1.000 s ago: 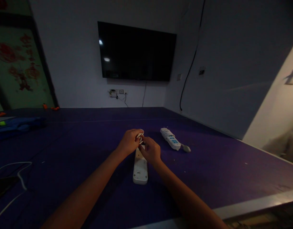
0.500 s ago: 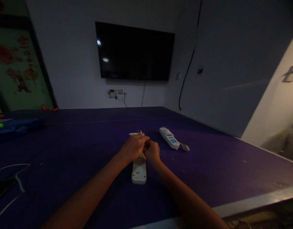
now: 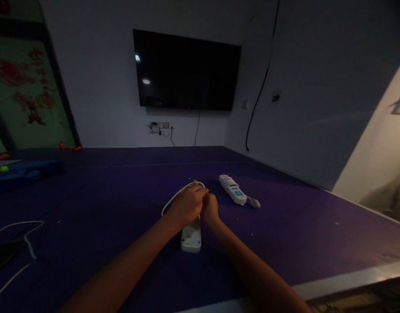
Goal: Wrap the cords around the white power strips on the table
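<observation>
A white power strip (image 3: pixel 191 237) lies on the purple surface, its screwed underside up and its far half covered by my hands. Its white cord (image 3: pixel 170 201) arcs out to the left and loops above my fingers. My left hand (image 3: pixel 188 204) is closed on the cord over the strip's far part. My right hand (image 3: pixel 210 208) is closed against the left one, fingers curled in at the cord; the exact grip is hidden. To the right lies a second power strip (image 3: pixel 236 194) with blue sockets, its cord wrapped round it and its plug (image 3: pixel 254 202) at the near end.
On the left, a white cable (image 3: pixel 12 278) runs by a dark flat object (image 3: pixel 6 256). Farther back lies blue cloth (image 3: pixel 30 170). Small orange items (image 3: pixel 69 147) are near the door. A television (image 3: pixel 186 69) hangs on the wall; the surface has a pale front edge (image 3: pixel 349 280).
A loop of white cord has swung out to the left of my left hand. Both hands have come closer together over the strip. The second strip has stayed put.
</observation>
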A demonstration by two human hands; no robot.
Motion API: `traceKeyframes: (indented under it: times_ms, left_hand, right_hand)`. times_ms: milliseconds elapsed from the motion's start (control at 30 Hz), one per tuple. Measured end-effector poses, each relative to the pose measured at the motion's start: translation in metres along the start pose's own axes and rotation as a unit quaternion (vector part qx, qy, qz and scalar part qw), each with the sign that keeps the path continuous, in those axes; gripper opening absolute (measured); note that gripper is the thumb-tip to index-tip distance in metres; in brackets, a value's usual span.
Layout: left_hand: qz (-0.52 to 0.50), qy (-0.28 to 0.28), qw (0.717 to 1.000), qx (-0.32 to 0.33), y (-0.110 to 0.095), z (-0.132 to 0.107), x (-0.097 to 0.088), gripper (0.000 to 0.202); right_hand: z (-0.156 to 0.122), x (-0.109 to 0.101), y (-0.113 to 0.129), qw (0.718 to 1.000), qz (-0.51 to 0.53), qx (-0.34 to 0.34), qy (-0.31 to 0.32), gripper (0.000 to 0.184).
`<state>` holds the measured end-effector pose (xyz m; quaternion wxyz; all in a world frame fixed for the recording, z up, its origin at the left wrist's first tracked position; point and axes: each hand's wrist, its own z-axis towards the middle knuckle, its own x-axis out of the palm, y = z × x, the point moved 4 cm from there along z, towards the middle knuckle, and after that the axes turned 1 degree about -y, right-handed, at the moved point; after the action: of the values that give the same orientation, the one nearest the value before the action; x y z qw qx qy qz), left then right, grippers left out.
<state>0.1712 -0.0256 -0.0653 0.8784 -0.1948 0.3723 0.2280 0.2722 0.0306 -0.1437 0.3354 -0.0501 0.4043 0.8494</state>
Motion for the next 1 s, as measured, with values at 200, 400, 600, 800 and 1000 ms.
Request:
traceKeyframes:
  times_ms: [200,400,600,800,1000]
  left_hand:
    - [-0.07,-0.127,0.977,-0.155,0.047,0.004,-0.028,0.033]
    - [-0.163,-0.152,0.95,-0.218,0.07,0.002,-0.034,0.024]
    - [-0.157,-0.117,0.967,-0.161,0.051,0.005,-0.029,0.026]
    - [-0.071,-0.078,0.981,-0.161,0.035,0.003,-0.038,0.044]
    - [0.056,0.137,0.963,-0.225,0.02,-0.014,-0.012,0.047]
  right_hand:
    - [0.005,-0.023,0.021,0.999,0.009,-0.017,-0.036,0.037]
    - [0.001,-0.018,0.035,0.99,-0.066,-0.113,0.059,0.034]
    - [-0.005,-0.001,0.035,0.966,-0.165,-0.139,0.143,0.021]
    - [0.004,-0.014,0.022,0.999,-0.009,-0.042,0.013,0.03]
    - [0.011,-0.026,-0.001,0.983,0.145,0.075,-0.089,0.044]
